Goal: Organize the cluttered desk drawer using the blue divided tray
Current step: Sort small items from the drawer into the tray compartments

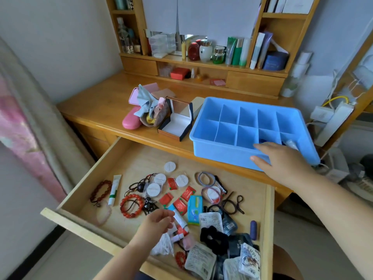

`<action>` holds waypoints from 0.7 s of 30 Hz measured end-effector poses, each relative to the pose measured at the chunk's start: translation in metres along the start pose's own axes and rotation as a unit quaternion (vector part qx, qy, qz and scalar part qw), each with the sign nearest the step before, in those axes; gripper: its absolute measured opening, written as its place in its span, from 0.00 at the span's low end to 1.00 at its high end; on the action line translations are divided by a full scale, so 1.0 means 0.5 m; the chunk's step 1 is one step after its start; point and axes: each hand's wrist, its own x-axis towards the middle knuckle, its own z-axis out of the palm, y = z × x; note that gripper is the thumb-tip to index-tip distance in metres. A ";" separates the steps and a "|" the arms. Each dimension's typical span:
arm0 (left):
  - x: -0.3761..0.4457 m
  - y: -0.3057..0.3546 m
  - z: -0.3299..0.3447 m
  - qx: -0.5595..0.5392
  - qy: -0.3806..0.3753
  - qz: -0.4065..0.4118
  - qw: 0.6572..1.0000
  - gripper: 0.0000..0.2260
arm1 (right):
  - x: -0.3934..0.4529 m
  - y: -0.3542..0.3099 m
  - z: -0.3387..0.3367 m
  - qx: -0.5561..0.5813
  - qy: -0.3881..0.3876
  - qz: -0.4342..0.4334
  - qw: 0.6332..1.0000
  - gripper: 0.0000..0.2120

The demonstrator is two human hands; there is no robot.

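Note:
The blue divided tray (pixel 222 152) stands on the desk's front right, above the open wooden drawer (pixel 84 190). My right hand (pixel 282 160) rests on the tray's near rim, fingers over the wall and thumb on its front. Small items lie in the two near-right compartments. My left hand (pixel 157 223) hovers over the drawer's clutter with fingers loosely curled, just above a small white tube (pixel 180 218); nothing is visibly held. The drawer holds red bead bracelets (pixel 131 206), red sachets (pixel 179 205), round white pads (pixel 170 166), hair ties (pixel 205 177), a black scrunchie (pixel 214 237) and several packets.
On the desk left of the tray sit an open gift box (pixel 177 122), a pink case (pixel 131 120) and a cloth pouch. Bottles and jars line the back shelf (pixel 201 63). A power strip (pixel 333 122) and cables hang at the right.

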 end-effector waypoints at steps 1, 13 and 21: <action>0.002 -0.002 -0.005 0.012 0.006 0.006 1.000 0.10 | 0.000 -0.004 0.003 0.022 -0.005 0.001 1.000 0.22; 0.013 -0.037 0.002 0.105 0.009 0.048 0.993 0.11 | 0.026 0.015 0.004 0.006 -0.121 0.057 0.991 0.33; 0.050 -0.011 0.018 0.373 0.005 0.216 0.902 0.14 | -0.133 -0.075 0.101 0.128 0.168 -0.144 0.967 0.14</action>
